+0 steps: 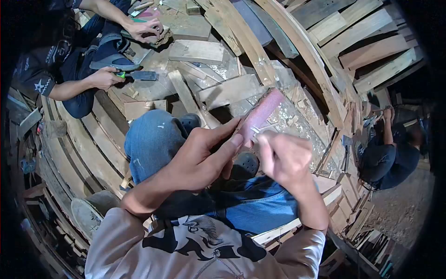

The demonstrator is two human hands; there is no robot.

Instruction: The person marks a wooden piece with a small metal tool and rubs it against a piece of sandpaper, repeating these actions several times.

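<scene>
My left hand (pixel 204 156) is closed around the near end of a pinkish length of wood (pixel 265 109) with a dark, rough edge along its left side. The piece slants away from me, up and to the right, above my knees. Close against its lower right side, my right hand (pixel 285 156) is curled into a fist and smeared by motion. A small pale, shiny bit (pixel 255 130) shows between the fist and the wood. Whatever the fist grips is mostly hidden.
Planks and offcuts surround me, including a pale board (pixel 196 51) and long curved beams (pixel 302 51). At upper left, a co-worker's hand (pixel 106 78) holds a green-handled flat blade (pixel 143 75). Another person (pixel 390 153) crouches at right. A pale bucket (pixel 86 214) stands at lower left.
</scene>
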